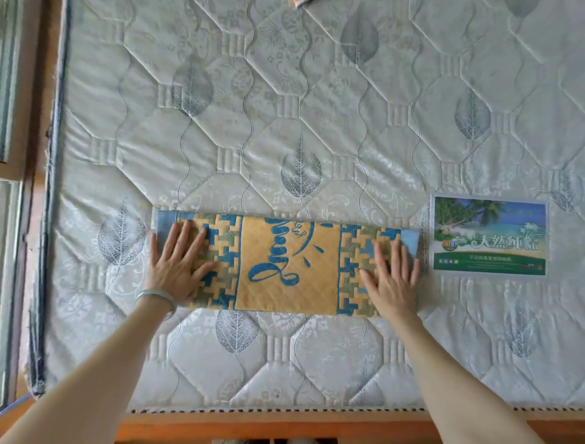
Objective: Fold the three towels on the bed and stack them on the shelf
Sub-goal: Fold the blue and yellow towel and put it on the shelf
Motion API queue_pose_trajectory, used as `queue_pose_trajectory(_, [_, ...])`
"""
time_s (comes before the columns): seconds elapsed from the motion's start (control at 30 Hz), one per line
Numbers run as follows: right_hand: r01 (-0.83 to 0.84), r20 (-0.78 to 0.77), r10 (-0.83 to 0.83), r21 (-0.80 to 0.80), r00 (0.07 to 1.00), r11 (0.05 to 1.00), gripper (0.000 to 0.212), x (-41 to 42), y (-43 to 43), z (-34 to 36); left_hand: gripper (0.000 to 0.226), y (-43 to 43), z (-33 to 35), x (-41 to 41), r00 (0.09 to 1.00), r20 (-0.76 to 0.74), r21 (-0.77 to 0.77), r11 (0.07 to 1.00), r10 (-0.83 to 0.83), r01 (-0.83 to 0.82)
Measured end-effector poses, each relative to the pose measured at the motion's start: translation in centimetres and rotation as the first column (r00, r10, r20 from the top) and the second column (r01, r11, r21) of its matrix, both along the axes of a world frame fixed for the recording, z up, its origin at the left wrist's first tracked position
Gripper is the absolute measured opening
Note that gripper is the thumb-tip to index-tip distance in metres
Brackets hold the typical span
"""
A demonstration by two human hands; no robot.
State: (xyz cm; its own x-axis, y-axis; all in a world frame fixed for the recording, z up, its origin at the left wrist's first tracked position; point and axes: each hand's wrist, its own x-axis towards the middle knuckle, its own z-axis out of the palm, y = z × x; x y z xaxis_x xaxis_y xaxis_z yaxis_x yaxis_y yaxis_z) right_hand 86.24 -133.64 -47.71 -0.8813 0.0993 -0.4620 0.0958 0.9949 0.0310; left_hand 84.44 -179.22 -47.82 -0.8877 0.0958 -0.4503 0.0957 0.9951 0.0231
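A yellow and blue patterned towel [286, 263] lies folded into a long strip across the near middle of the mattress [316, 111]. My left hand [177, 263] presses flat on the strip's left end, fingers straight and spread. My right hand [391, 275] presses flat on its right end in the same way. A small corner of another cloth [300, 3] shows at the top edge of the view. No shelf is in view.
A printed label [490, 236] with a beach picture sits on the mattress just right of the towel. The wooden bed frame [285, 426] runs along the near edge. A window frame [12, 190] stands at the left.
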Motion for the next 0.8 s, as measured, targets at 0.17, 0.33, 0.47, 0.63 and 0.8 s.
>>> queue_pose_trajectory(0.17, [-0.014,-0.089,0.007,-0.078,0.996,0.997,0.072,0.1,-4.1,1.6,0.077,2.1,1.8,0.7,0.995,-0.101,0.011,1.000,-0.006,0.007])
queue_pose_trajectory(0.33, [-0.340,-0.206,0.295,-0.238,0.933,0.910,0.059,-1.1,-15.9,1.0,0.071,11.1,1.1,-0.4,0.984,-0.128,0.116,0.983,-0.124,0.139])
queue_pose_trajectory(0.47, [-0.343,-0.205,0.303,-0.200,0.931,0.918,0.059,-3.5,-14.7,-0.6,0.070,9.4,-0.7,-2.1,0.991,-0.132,0.097,0.995,-0.024,0.037])
queue_pose_trajectory(0.63, [-0.184,-0.172,0.169,-0.078,0.971,0.980,0.061,-2.3,-4.5,-1.3,0.071,2.2,-0.5,-0.7,0.995,-0.097,0.070,0.997,0.029,-0.023])
queue_pose_trajectory(0.8, [-0.004,-0.107,0.002,-0.021,0.994,1.000,0.062,-0.8,-0.5,0.0,0.081,-1.1,-0.2,1.8,0.972,-0.018,0.158,0.961,0.232,-0.227])
